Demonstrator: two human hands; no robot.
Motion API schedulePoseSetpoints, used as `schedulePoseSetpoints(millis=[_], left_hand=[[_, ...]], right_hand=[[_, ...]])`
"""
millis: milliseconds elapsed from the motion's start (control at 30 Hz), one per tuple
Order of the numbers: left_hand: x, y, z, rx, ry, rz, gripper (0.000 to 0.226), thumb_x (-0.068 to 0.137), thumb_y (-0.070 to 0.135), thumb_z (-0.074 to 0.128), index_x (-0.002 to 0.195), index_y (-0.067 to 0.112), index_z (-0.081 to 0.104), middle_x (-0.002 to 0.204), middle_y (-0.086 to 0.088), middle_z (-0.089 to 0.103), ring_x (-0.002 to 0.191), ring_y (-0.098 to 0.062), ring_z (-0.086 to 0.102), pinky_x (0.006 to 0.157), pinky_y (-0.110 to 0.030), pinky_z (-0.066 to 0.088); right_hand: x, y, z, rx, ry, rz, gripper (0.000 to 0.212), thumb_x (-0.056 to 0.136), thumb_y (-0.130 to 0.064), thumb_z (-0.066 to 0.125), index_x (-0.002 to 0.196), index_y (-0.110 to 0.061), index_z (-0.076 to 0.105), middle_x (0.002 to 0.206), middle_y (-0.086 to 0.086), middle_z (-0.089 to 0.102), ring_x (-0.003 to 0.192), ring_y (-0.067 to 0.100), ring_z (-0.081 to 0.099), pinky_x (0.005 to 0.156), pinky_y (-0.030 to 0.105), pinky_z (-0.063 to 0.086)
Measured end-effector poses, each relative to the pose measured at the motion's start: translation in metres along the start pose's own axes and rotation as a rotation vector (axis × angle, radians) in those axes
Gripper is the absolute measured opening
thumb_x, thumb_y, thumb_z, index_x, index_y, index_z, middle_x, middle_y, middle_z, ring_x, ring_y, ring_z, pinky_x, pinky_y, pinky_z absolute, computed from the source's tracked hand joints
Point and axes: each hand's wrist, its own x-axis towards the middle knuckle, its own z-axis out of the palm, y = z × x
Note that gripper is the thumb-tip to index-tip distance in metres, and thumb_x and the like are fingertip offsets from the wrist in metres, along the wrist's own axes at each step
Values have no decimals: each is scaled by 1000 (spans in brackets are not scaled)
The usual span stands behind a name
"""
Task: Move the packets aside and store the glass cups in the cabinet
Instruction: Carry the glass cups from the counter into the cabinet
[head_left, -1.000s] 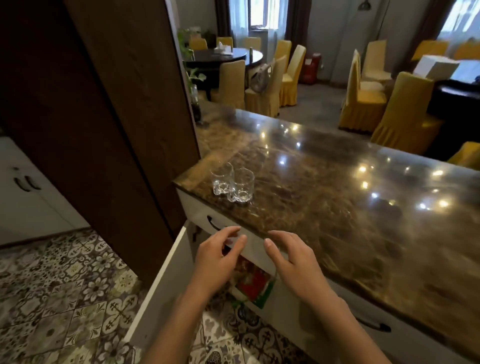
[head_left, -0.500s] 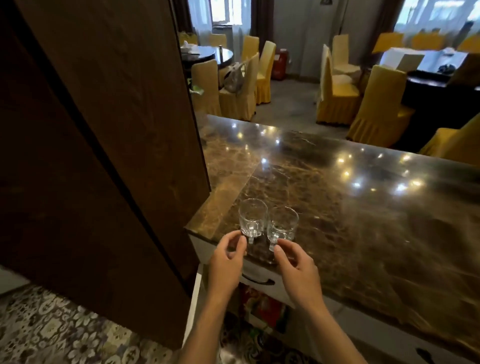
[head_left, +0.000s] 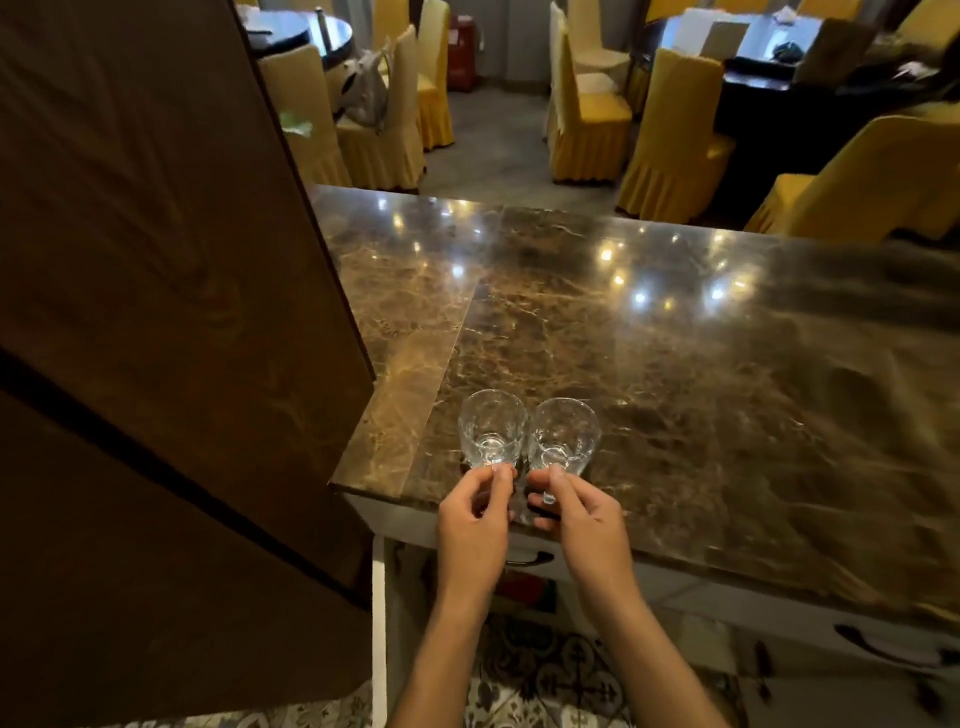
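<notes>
Two small clear glass cups stand side by side at the near left corner of the brown marble counter (head_left: 675, 395). My left hand (head_left: 475, 525) pinches the handle of the left glass cup (head_left: 491, 428). My right hand (head_left: 576, 519) pinches the handle of the right glass cup (head_left: 565, 434). Both cups look to be resting on the counter, touching each other. Below the counter edge the white cabinet door (head_left: 379, 623) hangs open, with a red packet (head_left: 522, 584) partly visible inside behind my arms.
A tall dark wooden panel (head_left: 171, 338) rises right at the counter's left side. White drawers with black handles (head_left: 872, 644) run under the counter on the right. Yellow-covered chairs (head_left: 587, 104) and dark dining tables stand beyond. Patterned floor tiles lie below.
My hands rose from the open cabinet to the counter and closed on the two cups' handles. The view moved closer and tilted down over the cups.
</notes>
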Motion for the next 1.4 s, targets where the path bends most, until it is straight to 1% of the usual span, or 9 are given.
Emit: schedulePoseSetpoints(millis=[100,233,400,600,733,833,967,1133,1400], left_hand=[[2,1,3,5,25,-13,28,101,42,57,87,28,77,86,1,76,87,-22,72,85,-47,60],[3,4,4,2,94,-11,39,97,50,57,77,23,76,79,4,76,80,-11,70,80,-37,57],[-1,7,3,-49,107,-26,51,91,60,57,63,20,71,78,-4,77,80,-21,73,77,-33,54],[-15,8,7,-2,146,13,59,86,66,54,65,16,76,72,-1,77,79,-19,74,73,-25,53],[-28,8,16,41,120,33,57,89,64,55,65,17,76,70,-3,76,75,-23,73,72,-36,55],[-41,10,26,31,124,43,58,88,64,56,64,16,76,69,-4,75,70,-19,71,69,-31,53],[-59,11,47,34,114,59,58,88,63,55,62,16,76,68,-3,76,75,-23,73,76,-37,58],[-89,7,82,-15,84,55,55,85,64,59,62,17,77,69,-3,76,78,-20,74,88,-47,59],[-156,-9,156,-21,121,96,46,95,44,64,65,12,79,69,-6,76,75,-22,74,89,-50,58]], right_hand=[[-1,0,3,21,31,11,34,103,-39,53,99,-21,82,97,-6,81,97,8,75,83,32,62],[-3,-2,5,65,58,20,40,99,-48,57,95,-18,83,97,-4,81,98,10,75,89,34,60],[-4,-4,3,64,102,21,51,96,-55,57,81,-14,82,91,-3,81,94,8,75,88,33,59],[-12,-5,-8,41,245,4,63,96,-59,55,62,-8,74,79,-4,80,87,2,74,84,32,56],[-23,-10,-24,22,272,-9,67,95,-60,53,55,-9,66,75,-3,79,75,-4,71,73,23,44],[-29,-12,-41,35,287,-32,67,94,-62,53,50,-12,61,72,-1,77,69,1,69,73,24,44],[-37,-13,-70,41,293,-62,65,94,-60,56,45,-18,58,69,2,76,73,11,71,73,26,44],[-51,-11,-119,42,278,-88,65,96,-56,57,49,-11,60,69,5,76,71,12,71,74,26,46],[-84,12,-226,-12,266,-139,62,98,-49,58,45,-16,59,61,4,71,75,23,73,71,30,46]])
